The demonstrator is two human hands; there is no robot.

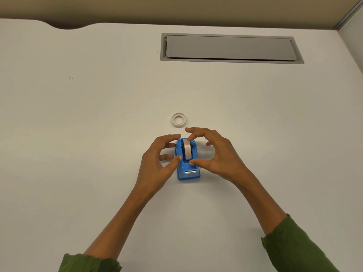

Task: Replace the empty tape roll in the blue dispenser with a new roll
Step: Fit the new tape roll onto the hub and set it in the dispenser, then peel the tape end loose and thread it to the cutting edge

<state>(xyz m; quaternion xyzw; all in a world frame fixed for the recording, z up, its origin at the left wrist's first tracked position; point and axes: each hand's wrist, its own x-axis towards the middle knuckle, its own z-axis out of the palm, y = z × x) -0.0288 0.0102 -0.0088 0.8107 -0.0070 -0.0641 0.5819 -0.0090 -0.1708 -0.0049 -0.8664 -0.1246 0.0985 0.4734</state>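
Observation:
The blue tape dispenser [188, 171] stands on the white desk, its metal cutter toward me. A whitish tape roll [187, 151] sits upright in its cradle. My left hand [157, 165] holds the dispenser from the left, with the thumb against its side and fingers curled at its far corner. My right hand [216, 156] arches over the roll, a fingertip on the roll's far top and the thumb at its near edge, pinching it. A thin white tape ring [179, 119] lies flat on the desk just beyond the dispenser.
A grey cable-tray flap [229, 48] is set into the desk [98, 114] at the back right. A partition wall rises along the right edge. Green sleeves cover both forearms near the bottom of the view.

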